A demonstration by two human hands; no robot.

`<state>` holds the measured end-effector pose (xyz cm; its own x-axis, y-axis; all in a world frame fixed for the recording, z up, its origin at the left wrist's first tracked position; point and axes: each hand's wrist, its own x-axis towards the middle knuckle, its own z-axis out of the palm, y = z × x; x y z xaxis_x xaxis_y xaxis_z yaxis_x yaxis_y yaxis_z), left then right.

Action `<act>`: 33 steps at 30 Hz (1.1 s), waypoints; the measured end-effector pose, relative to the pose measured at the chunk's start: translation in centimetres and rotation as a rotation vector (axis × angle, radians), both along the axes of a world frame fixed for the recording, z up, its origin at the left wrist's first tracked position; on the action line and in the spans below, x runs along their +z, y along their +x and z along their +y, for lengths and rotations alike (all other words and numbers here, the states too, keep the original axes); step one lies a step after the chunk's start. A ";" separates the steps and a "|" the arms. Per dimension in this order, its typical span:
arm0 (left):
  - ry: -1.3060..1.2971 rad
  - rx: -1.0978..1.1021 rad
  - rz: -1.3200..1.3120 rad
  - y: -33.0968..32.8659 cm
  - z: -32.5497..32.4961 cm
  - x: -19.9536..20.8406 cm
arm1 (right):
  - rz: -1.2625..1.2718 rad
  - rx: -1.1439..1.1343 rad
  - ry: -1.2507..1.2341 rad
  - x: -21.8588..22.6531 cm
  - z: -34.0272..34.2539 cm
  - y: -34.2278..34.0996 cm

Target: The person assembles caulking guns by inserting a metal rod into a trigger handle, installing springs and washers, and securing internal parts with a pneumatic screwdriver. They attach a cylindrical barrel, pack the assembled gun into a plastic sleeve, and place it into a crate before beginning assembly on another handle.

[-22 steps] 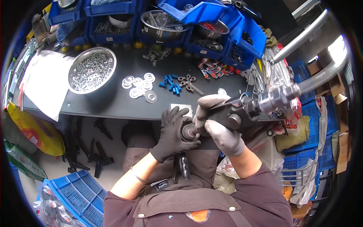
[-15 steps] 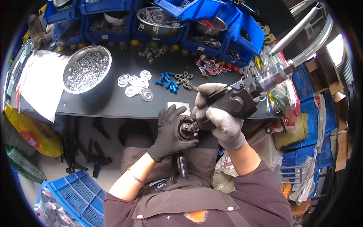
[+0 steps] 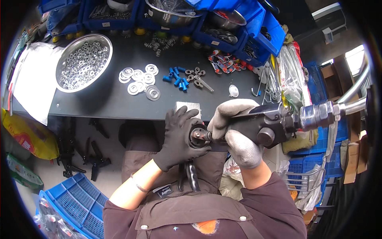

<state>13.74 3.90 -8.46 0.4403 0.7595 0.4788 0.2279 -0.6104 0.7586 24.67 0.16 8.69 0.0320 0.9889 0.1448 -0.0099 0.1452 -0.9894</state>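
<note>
Here, a black tool (image 3: 258,128) meets a round dark part (image 3: 197,135).
Near the bench (image 3: 99,104), the left hand's grip (image 3: 175,139) surrounds the part; the right hand (image 3: 243,152) clasps the tool.

Nuts (image 3: 84,63) in bowl (image 3: 104,71), table (image 3: 95,106) left; sheet (image 3: 34,81) left of bowl. Washers (image 3: 139,85) right of bowl, then tubes (image 3: 176,75), spring (image 3: 204,84). Bins (image 3: 109,24) behind. Power tool (image 3: 278,121) in right hand (image 3: 246,151).

Left fingers (image 3: 182,114) curved, right fingers (image 3: 234,107) clasped, forearms (image 3: 137,184) angled inward
</note>
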 end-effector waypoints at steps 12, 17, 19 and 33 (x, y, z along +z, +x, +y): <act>0.001 -0.038 0.011 -0.3 -0.3 -0.1 | 0.121 0.051 0.221 -1.8 0.1 1.8; -0.024 -0.032 0.002 -0.3 -0.5 -0.7 | 0.074 -0.148 0.147 -1.7 -0.5 1.3; -0.029 -0.039 0.007 -0.3 -0.5 -0.7 | 0.096 -0.145 0.137 -2.0 -0.6 1.9; 0.003 -0.047 -0.010 0.1 0.4 0.2 | 0.112 -0.101 0.145 -0.9 -0.1 1.3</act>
<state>13.81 4.26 -8.23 0.4708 0.7364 0.4860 0.1909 -0.6228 0.7587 25.98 0.01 7.83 0.1535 0.9489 0.2756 -0.0967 0.2920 -0.9515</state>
